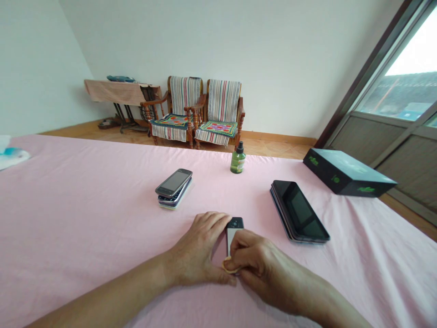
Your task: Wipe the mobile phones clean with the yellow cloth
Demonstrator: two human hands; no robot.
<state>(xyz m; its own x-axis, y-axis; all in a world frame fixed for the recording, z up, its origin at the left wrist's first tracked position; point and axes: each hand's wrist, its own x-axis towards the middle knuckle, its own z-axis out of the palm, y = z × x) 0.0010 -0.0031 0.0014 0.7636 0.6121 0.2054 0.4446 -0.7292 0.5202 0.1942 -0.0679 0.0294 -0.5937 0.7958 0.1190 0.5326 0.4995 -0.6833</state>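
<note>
A slim mobile phone lies on the pink cloth in front of me, black at its top end with a round camera-like detail and pale grey below. My left hand braces it, fingertips at the top left edge and thumb near the bottom end. Over the phone's lower part, my right hand is closed on a small yellowish cloth or pad, pressed against the surface. The right fingers hide much of the phone and most of the pad.
Several stacked phones stand to the left, with stacked tablets to the right. A green spray bottle is behind. At the right edge sits a black box; a white-and-blue packet lies far left. Two chairs stand beyond.
</note>
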